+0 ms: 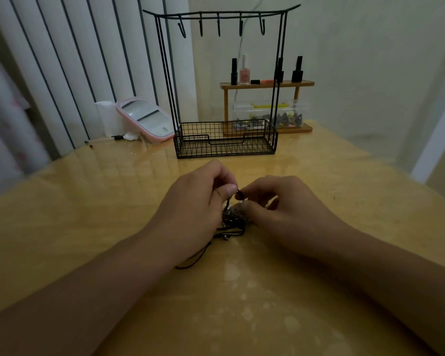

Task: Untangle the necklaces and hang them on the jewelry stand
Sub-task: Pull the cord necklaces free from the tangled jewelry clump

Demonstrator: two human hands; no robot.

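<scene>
Necklaces (232, 214) lie in a dark tangled clump on the yellow table (88, 206), right between the two hands. In the head view, the left hand (198, 199) has its fingers curled, and its thumb and forefinger pinch a black cord at the top of the clump. The right hand (283, 201) comes in from the other side with its fingers curled too, its fingertips closing on the same knot of cord just beside the left thumb. Most of the clump, with some shiny beads or metal bits, sits just below the pinch and between the two palms. A loose black cord runs out from under the clump toward the left wrist and lies flat on the table.

Beyond the hands, well apart from them, stands the black wire jewelry stand (225, 140) with a basket base and a top bar of hooks (219, 24); nothing hangs on them. Behind it a small wooden shelf (266, 84) carries nail polish bottles (244, 70). To the left of the stand leans a pink-rimmed mirror (147, 118). No writing is clear enough to read.
</scene>
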